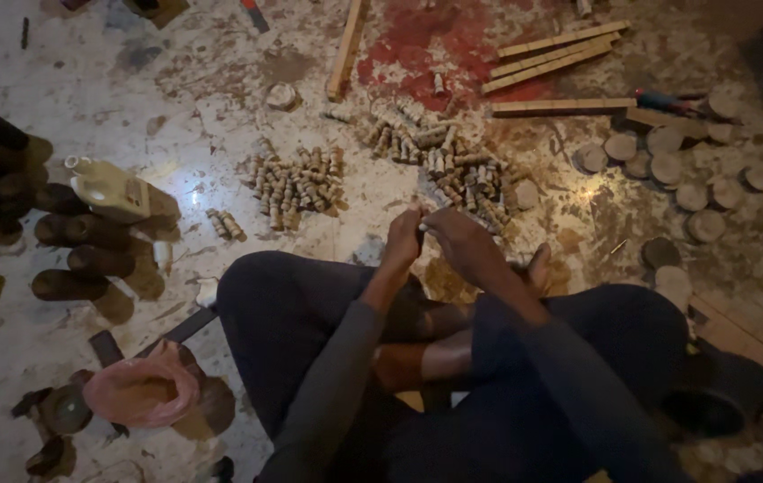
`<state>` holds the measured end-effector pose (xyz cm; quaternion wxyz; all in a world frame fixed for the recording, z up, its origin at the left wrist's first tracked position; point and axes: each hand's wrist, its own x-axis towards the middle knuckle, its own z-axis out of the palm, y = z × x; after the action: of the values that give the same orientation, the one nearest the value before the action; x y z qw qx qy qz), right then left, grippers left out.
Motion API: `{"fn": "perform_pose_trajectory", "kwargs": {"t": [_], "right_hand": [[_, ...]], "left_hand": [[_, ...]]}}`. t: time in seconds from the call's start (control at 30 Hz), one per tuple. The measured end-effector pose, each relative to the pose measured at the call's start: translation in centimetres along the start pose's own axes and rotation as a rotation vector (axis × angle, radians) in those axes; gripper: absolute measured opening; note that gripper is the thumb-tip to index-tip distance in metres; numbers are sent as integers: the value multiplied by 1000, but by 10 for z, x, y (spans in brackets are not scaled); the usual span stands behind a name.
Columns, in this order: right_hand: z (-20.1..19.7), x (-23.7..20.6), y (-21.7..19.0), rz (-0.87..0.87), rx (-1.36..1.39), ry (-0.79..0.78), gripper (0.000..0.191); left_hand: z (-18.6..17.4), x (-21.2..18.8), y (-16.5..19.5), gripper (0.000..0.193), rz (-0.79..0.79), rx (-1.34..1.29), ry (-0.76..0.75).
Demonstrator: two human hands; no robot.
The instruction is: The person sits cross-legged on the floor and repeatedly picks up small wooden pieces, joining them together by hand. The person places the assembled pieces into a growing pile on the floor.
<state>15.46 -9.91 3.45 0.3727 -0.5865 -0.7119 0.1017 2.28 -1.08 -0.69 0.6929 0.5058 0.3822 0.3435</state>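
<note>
I sit cross-legged on a stained floor. My left hand [403, 240] and my right hand [458, 241] meet in front of my knees and pinch a small dark piece [421, 232] between the fingertips; its shape is too small to make out. Just beyond the hands lies a heap of short wooden pegs [453, 170]. A second, tidier pile of pegs [296, 183] lies to the left of it, with two loose pegs [225, 224] nearby.
Wooden strips [551, 55] and one long stick [346, 49] lie at the far side. Round wooden discs [677, 170] spread at the right. Dark cylinders [68, 259], a cream glue bottle [109, 190] and a pink bag [142, 392] sit at the left.
</note>
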Motion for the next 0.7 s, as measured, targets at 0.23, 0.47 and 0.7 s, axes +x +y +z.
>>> {"fn": "perform_pose_trajectory", "kwargs": {"t": [0.23,0.47,0.7], "right_hand": [[11,6,19,535,374,29,31],[9,6,26,543,590,152,29],[10,6,29,590,731,167,31]], "left_hand": [[-1,2,16,50,41,-160,195],[-5,0,13,59,-110,-218,74],[-6,6,4,51,-57,-313,14]]}}
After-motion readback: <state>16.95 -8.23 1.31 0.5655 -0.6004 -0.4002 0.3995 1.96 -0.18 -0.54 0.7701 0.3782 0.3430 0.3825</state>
